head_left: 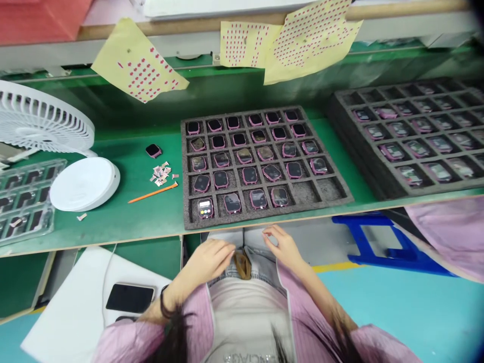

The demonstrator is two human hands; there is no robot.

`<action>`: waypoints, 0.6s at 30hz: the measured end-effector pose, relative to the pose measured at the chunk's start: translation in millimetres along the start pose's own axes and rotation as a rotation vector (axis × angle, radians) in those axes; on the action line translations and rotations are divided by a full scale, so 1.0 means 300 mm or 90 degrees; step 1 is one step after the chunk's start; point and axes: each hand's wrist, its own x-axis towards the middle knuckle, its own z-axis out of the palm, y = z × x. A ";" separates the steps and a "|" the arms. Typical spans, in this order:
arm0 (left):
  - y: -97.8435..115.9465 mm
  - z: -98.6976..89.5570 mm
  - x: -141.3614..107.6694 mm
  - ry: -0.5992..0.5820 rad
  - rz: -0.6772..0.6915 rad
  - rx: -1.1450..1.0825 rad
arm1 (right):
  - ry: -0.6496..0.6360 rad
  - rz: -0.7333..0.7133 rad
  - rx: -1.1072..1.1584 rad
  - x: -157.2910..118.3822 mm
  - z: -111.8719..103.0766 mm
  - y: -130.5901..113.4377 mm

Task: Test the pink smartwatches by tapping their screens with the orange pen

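Note:
My left hand (212,259) hovers over my lap, just below the table's front edge, its fingers loosely stretched with nothing visible in them. To its right, my right hand (283,246) is also empty, with thumb and fingers bent and apart. Nearest to both is a grey foam tray (306,194) on the green table. Most of its compartments hold pink-framed smartwatches; two at the front right hold none. One smartwatch (205,207) at the front left has a lit screen. Another smartwatch (153,150) lies outside the tray, on the table.
An orange stick (153,192) and small tabs (161,173) lie left of the tray. Further left stand a white fan (85,184) and a clear plastic tray (47,222). Stacked foam trays (353,156) are at right. A phone (130,298) rests on a white surface below.

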 end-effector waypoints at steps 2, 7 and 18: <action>-0.008 0.104 -0.015 -0.139 -0.073 -0.063 | -0.006 0.039 -0.011 -0.011 0.033 0.051; -0.083 0.268 -0.034 -0.259 -0.235 -0.161 | 0.007 0.084 0.000 -0.050 0.088 0.107; -0.121 0.333 -0.087 -0.294 -0.292 -0.149 | 0.076 0.142 0.054 -0.172 0.113 0.098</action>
